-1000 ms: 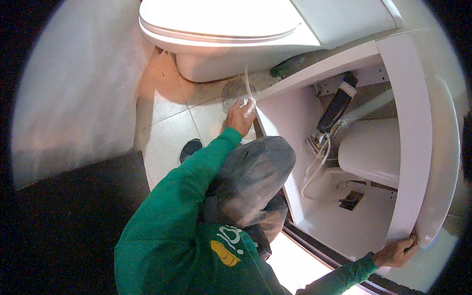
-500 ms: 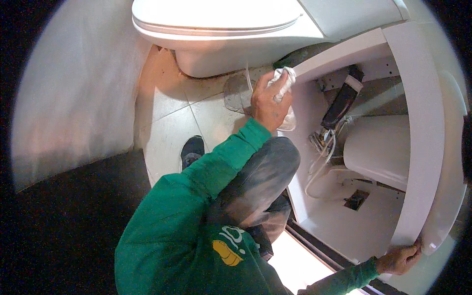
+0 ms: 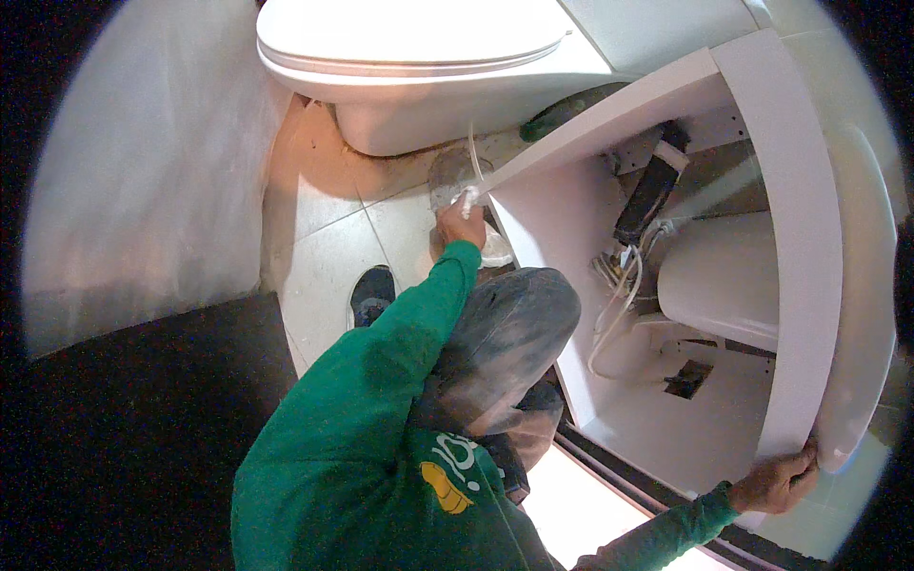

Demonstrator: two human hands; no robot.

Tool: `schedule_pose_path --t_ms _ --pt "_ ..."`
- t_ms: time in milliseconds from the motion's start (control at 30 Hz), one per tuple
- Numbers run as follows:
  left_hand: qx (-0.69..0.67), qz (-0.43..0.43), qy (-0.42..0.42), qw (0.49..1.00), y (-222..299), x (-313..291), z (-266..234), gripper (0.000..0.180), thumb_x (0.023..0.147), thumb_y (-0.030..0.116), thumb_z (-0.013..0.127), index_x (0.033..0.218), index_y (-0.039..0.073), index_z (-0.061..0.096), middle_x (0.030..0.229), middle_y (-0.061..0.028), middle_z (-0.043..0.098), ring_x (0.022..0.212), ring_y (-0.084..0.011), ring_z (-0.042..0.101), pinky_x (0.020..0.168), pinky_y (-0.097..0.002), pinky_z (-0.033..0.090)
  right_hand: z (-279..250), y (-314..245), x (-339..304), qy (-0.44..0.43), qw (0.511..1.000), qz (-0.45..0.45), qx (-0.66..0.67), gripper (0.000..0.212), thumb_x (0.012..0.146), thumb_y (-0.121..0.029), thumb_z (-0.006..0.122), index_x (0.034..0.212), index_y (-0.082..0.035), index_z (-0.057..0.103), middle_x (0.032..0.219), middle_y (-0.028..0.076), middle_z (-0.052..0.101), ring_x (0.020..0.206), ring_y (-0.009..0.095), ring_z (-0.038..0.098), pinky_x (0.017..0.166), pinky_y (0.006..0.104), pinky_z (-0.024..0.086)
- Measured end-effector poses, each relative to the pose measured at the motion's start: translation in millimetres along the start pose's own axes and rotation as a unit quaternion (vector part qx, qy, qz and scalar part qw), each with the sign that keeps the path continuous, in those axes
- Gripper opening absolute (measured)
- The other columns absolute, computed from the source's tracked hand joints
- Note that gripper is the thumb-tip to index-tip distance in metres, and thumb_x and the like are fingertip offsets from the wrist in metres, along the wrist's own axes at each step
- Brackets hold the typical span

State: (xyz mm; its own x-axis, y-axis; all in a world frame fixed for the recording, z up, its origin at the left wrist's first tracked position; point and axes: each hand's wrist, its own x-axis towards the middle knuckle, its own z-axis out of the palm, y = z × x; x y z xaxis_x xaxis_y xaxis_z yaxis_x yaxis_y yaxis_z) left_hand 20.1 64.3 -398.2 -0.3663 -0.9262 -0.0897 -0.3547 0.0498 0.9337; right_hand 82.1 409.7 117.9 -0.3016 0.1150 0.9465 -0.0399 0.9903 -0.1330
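Observation:
My left hand (image 3: 461, 226) is closed on a crumpled white cloth (image 3: 468, 198) at the outer corner of a white cabinet (image 3: 809, 228). Another pale, cloth-like piece (image 3: 496, 247) shows beside that hand, against the cabinet's side; whether it is the same cloth I cannot tell. At the cabinet's near right corner, my right hand (image 3: 776, 483) has its fingers curled round the edge, close to a white basin (image 3: 862, 314). The cabinet's open side faces up toward me.
Inside the cabinet are a black pipe-like part (image 3: 652, 195), thin white hoses (image 3: 624, 309), a white rounded fixture (image 3: 719, 276) and a dark square cutout (image 3: 688, 379). A white toilet (image 3: 400, 86) stands beyond on floor tiles (image 3: 328, 247). My dark shoe (image 3: 372, 293) rests there.
My left hand has moved left and slightly nearer with the cloth, baring more of the cabinet's corner. The right hand keeps its place at the edge. The view has shifted slightly.

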Motion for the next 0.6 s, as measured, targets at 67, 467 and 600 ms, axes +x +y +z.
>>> schedule_pose_path --t_ms 67,467,600 --pt "-0.038 -0.016 0.047 0.998 -29 8 7 0.037 0.081 0.027 0.072 0.109 0.003 0.077 0.090 -0.0261 0.074 0.087 -0.0389 0.072 0.082 -0.0459 0.054 8 1 0 0.006 0.999 0.033 0.037 0.030 0.100 -0.026 0.059 0.107 -0.005 0.078 0.106 0.009 0.077 0.094 0.022 0.070 0.085 0.0332 0.055" --pt "-0.132 -0.075 0.007 0.988 66 0 -7 0.047 0.077 0.030 0.074 0.113 -0.002 0.075 0.101 -0.0298 0.067 0.098 -0.0431 0.066 0.089 -0.0472 0.051 6 34 -1 0.004 0.999 -0.018 0.027 0.029 0.096 -0.019 0.056 0.107 -0.003 0.077 0.105 0.008 0.077 0.092 0.022 0.070 0.085 0.0332 0.054" --pt "-0.128 0.031 -0.013 0.991 152 -6 -52 0.036 0.083 0.024 0.072 0.107 -0.002 0.076 0.099 -0.0247 0.069 0.091 -0.0338 0.066 0.085 -0.0423 0.050 -4 34 -7 0.006 0.999 -0.038 0.019 0.029 0.096 -0.021 0.057 0.108 -0.004 0.077 0.106 0.010 0.076 0.094 0.023 0.070 0.086 0.0348 0.053"
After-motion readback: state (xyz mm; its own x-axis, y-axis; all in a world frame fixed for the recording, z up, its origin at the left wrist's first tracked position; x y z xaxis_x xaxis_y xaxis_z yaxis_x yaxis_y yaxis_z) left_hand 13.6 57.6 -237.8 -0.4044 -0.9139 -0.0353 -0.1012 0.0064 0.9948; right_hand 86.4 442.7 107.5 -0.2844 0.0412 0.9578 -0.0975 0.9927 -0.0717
